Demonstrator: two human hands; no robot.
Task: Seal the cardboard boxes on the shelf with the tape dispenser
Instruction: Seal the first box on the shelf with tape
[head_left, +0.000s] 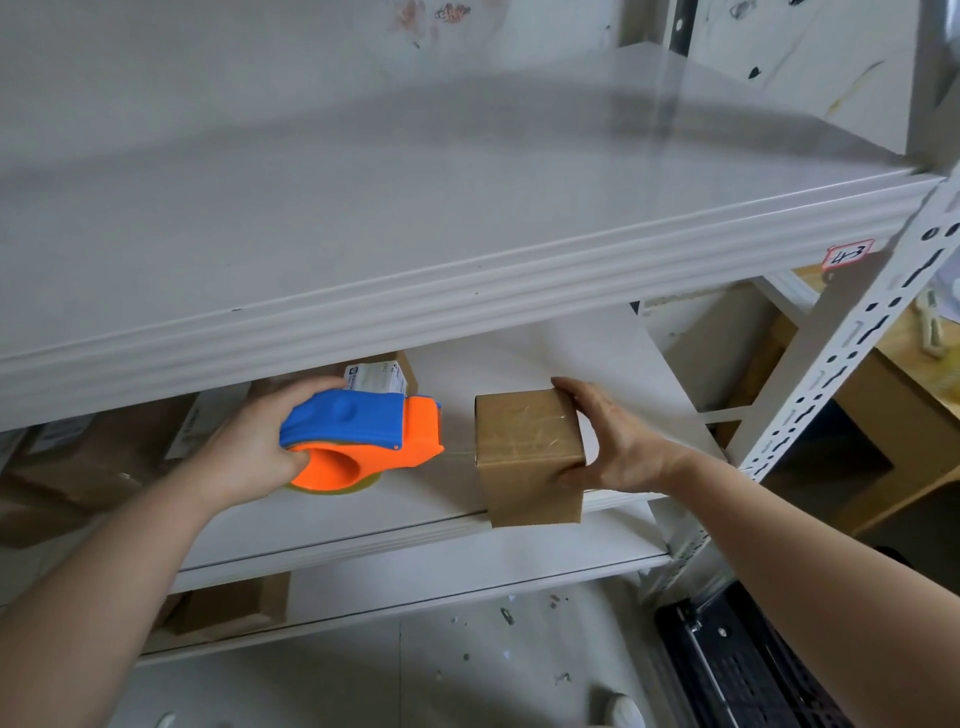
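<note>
Brace cardboard box (524, 441) at shelf's (519, 353) front edge with right hand (608, 441) wrapped round it, pull tape dispenser (363, 431) gripped in left hand (254, 447) level over the shelf, strand taut, then tilt to cut cleanly.

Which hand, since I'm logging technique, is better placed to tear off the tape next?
Left hand: it grips the orange-and-blue plastic tape dispenser, clear tape stretched to the small brown cardboard box that the right hand steadies.

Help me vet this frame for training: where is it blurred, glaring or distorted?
Head view: the far corner of the white metal shelf is smeared; its perforated upright leans, wide-lens distortion; glare streaks the taped top of the small brown cardboard box; the orange-and-blue tape dispenser is sharp.
</note>
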